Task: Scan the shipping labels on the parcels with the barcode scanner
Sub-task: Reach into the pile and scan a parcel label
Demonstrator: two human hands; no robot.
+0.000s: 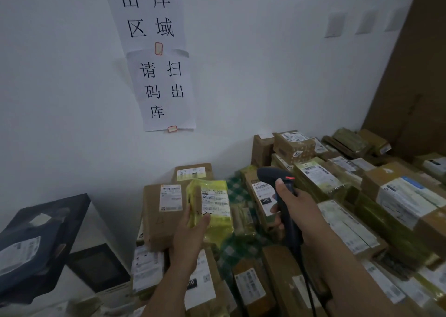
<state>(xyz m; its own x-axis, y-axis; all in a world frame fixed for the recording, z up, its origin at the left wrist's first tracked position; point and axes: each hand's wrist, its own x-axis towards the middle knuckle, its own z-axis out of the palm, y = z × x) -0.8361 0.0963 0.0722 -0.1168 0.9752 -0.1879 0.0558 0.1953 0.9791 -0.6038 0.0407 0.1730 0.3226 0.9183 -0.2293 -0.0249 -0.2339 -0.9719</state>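
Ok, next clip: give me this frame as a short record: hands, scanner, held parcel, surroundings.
left hand: holds yellow parcel, its shipping label facing the camera
right hand: grips barcode scanner by the handle
scanner position: raised beside the parcel, not touching it
surroundings: pile of labelled parcels below; paper signs on wall

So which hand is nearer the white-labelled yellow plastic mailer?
Left. The left hand grips the yellow plastic mailer at its lower edge; the right hand, holding the dark scanner, sits apart to its right.
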